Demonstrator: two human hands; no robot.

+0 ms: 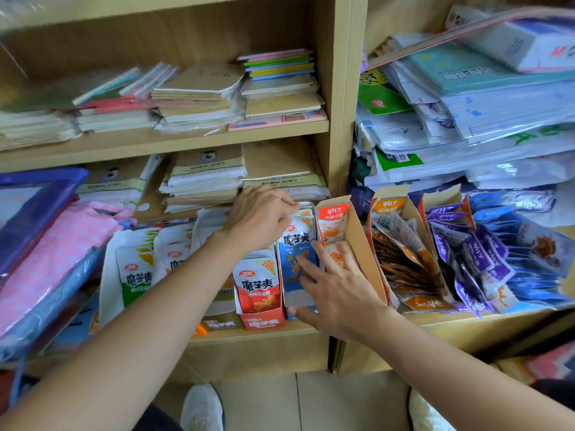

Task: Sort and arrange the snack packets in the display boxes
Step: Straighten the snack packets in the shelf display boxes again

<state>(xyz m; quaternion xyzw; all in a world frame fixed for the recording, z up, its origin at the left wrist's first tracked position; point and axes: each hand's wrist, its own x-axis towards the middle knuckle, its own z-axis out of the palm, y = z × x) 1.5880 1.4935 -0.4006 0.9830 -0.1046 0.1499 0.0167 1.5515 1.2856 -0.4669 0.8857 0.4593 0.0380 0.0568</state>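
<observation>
Blue snack packets (297, 256): left hand (261, 216) is gripping the row's tops, right hand (336, 284) is pressing flat-fingered on the front; both ought to be squaring edges evenly.

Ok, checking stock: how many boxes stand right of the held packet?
3: left box by the right hand, orange packets; middle box, brown packets; right box, purple packets. Another may hide under the blue packets beyond.

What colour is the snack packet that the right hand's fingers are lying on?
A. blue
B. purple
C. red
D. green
A: the right hand lays its straight fingers flat on the blue packet, which stands just beside the red packet.
</observation>
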